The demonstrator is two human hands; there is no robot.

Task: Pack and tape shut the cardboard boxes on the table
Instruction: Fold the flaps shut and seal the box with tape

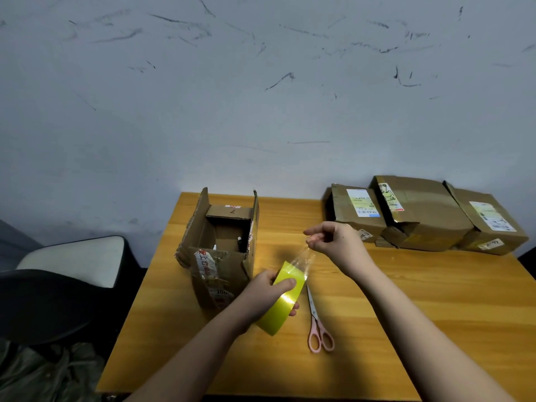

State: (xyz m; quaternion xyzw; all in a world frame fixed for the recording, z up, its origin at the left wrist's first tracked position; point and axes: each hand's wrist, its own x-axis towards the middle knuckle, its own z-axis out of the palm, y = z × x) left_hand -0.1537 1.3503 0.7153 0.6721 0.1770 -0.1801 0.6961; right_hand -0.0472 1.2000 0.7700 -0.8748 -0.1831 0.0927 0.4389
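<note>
the left hand [268,291], nearest the camera, grips the roll of yellow tape [282,303] above the table's front half, thumb curled over the outer face and fingers wrapped round the underside. a clear strip of tape [303,258] runs up from the roll's top edge to the right hand [333,242], which pinches the strip's free end between thumb and curled fingertips, just above and right of the roll. pink-handled scissors [317,323] lie flat on the wooden table [435,314], just right of the roll, blades pointing away from the camera. left of the roll, touching nothing but the table, stands an open cardboard box [223,248]; its flaps stand up, something small and dark shows inside, a handwritten "7" sits on the far inner flap, and torn tape with red characters crosses its near face, too crumpled to read. at the table's far right edge three closed cardboard boxes [423,213] lie side by side, touching, each with a white shipping label whose print is too small to read. a grey chair [72,265] stands left of the table.
</note>
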